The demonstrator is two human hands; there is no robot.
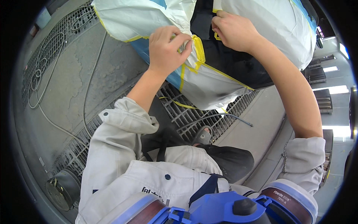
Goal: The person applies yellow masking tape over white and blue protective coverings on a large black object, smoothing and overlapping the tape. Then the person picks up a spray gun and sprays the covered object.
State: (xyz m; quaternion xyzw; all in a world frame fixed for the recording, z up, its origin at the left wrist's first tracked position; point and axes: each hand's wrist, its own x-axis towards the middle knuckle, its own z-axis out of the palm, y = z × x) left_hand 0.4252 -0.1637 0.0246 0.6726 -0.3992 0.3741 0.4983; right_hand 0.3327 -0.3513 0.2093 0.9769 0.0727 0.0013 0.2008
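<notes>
grey floor (123, 71) and metal grating (242, 104) beneath a partly masked black panel (231, 61)

stands at the near side, facing the panel at far centre, between a white left sheet (138, 18) and a white right sheet (276, 31). nearer and lower, a pale lower sheet (207, 84), edged along the top in yellow tape (199, 48).

raises the left hand (167, 48) from a bent elbow, forearm slanting up and away, back of the hand toward the camera. curls the fingers and bows the thumb nearly tip to tip with the index finger, just beside the bunched tape at the panel's left edge. shows something pale and yellow within the curl, mostly hidden; hard to say whether pinched or loosely cupped.

reaches with the right hand (236, 31) to the panel's far part, forearm arching in from the right. bunches the fingers, bent downward, just beside a short yellow strip (217, 36); too hidden to say whether pinching or only pressing.

leaves a narrow black band between the hands. left of the left forearm, room over the floor toward a pale hose (97, 59). nearer than the lower sheet, grating crossed by a dark hose (227, 115).
</notes>
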